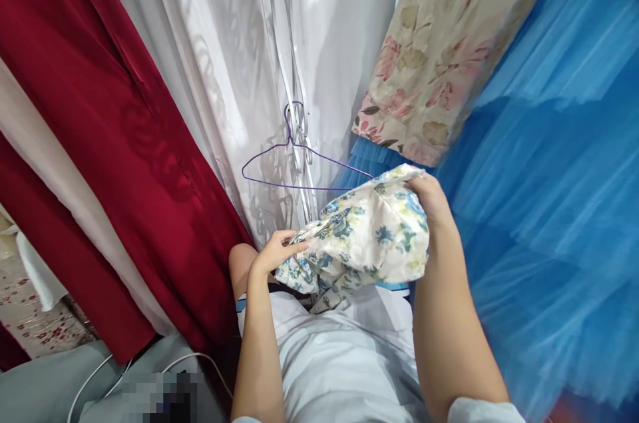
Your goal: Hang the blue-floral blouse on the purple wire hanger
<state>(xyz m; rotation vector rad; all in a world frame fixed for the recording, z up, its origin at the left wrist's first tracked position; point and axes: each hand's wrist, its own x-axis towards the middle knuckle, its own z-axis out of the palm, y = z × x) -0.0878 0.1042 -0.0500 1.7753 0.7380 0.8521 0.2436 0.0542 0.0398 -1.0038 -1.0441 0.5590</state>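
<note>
A white garment with blue, green and yellow flowers [372, 236] is bunched up between my two hands, above my lap. At its left end my left hand [279, 248] pinches the cloth, thumb on top. Its upper right corner is gripped by my right hand [428, 195], whose fingers are partly hidden behind the fabric. Just beyond the cloth a purple wire hanger [284, 145] hangs by its hook from a white metal stand [294, 70]. The garment covers the hanger's right end, so I cannot tell whether they touch.
Dark red cloth [114, 110] hangs on the left, with white drapes [224, 63] behind the stand. To the right hang a beige floral garment [419, 63] and a blue tulle dress [539, 196]. White cables [194, 355] lie at lower left on a grey surface [44, 383].
</note>
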